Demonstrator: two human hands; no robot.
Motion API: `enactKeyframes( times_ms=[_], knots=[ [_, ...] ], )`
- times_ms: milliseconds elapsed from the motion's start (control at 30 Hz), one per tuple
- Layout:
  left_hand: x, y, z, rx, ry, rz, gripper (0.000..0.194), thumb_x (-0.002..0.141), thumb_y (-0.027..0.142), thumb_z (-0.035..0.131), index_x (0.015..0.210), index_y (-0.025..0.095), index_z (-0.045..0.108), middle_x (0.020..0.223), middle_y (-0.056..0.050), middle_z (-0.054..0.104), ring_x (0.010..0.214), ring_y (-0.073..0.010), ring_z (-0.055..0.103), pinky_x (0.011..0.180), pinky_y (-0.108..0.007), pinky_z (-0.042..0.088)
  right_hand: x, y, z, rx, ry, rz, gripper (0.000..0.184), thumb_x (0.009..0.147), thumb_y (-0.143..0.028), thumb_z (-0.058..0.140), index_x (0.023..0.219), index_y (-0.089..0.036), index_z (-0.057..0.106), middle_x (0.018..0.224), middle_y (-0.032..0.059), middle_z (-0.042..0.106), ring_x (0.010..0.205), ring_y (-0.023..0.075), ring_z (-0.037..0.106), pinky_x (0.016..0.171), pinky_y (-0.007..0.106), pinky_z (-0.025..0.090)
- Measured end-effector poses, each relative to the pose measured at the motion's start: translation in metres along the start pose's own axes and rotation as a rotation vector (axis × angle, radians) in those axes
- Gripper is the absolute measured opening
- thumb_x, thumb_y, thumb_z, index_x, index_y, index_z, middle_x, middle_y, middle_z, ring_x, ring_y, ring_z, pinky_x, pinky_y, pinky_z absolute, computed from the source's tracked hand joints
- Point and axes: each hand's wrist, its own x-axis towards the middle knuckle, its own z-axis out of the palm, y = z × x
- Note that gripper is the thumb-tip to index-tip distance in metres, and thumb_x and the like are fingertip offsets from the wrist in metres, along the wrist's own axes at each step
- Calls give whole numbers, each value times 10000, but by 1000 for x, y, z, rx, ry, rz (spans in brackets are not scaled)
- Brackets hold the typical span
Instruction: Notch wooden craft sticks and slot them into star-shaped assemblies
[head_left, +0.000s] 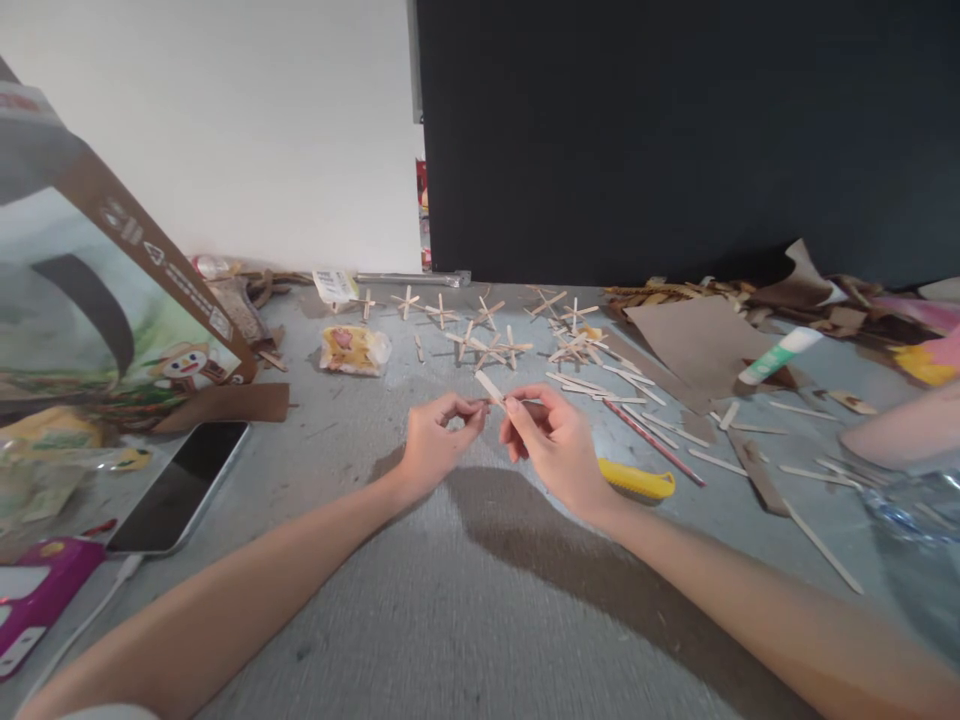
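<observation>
My right hand (553,445) pinches a short flat wooden craft stick (489,387) between thumb and fingers, its pale end angled up and left. Close beside it, my left hand (444,432) is closed in a pinch, thumb against forefinger, its fingertips almost at the stick. Whatever lies between those left fingertips is too small to make out. Beyond both hands stand several star shapes made of crossed sticks (489,350). Loose craft sticks (585,385) are spread to the right, with a red striped pencil (660,447) among them. A yellow utility knife (637,480) rests by my right wrist.
At the left are a phone (180,490) on a cable, a purple device (52,595) and a large printed bag (112,280). A wrapped snack (352,351) lies farther back. To the right are cardboard (690,345), a glue stick (780,357) and another person's arm (900,425).
</observation>
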Motion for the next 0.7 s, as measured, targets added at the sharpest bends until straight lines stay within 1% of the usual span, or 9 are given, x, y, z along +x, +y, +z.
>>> enactKeyframes(
  times_ms=[100, 200, 333, 433, 567, 700],
  knots=[
    [1, 0, 1, 2, 39, 33, 215, 825, 354, 785, 704, 218, 671, 836, -69, 804, 888, -219, 789, 843, -362, 628, 0, 0, -1, -7, 15, -8, 375, 944, -589, 675, 960, -224, 590, 629, -43, 637, 455, 105, 540, 457, 251, 423],
    [2, -1, 2, -18, 74, 51, 201, 823, 336, 781, 709, 218, 665, 848, -67, 806, 880, -211, 786, 861, -369, 629, 2, 0, -1, -13, -9, -11, 364, 946, -577, 676, 939, -225, 587, 604, -51, 612, 441, 96, 501, 440, 242, 389],
    [3, 0, 1, -35, 96, 40, 199, 816, 343, 789, 718, 216, 670, 876, -74, 815, 878, -207, 782, 861, -371, 633, 3, 2, -2, -7, -41, -3, 377, 937, -591, 679, 928, -227, 580, 605, -51, 608, 449, 94, 485, 447, 242, 375],
    [3, 1, 0, -22, 81, 10, 210, 809, 363, 799, 717, 215, 683, 890, -81, 821, 873, -209, 779, 854, -370, 636, 2, 2, -2, -9, -54, 9, 391, 923, -604, 690, 918, -230, 578, 586, -55, 591, 462, 97, 469, 445, 239, 357],
    [1, 4, 0, 9, 30, -65, 194, 801, 369, 806, 739, 209, 715, 836, -75, 814, 822, -210, 779, 798, -354, 639, 1, -3, -2, -1, -28, 64, 390, 903, -598, 713, 905, -229, 586, 564, -50, 581, 480, 106, 474, 441, 234, 337],
    [0, 5, 0, 23, -19, -98, 196, 800, 355, 803, 714, 208, 704, 798, -69, 806, 794, -214, 781, 763, -345, 635, 2, -5, -1, 17, -9, 83, 389, 894, -595, 718, 906, -227, 592, 564, -50, 585, 436, 96, 445, 417, 239, 313]
  ],
)
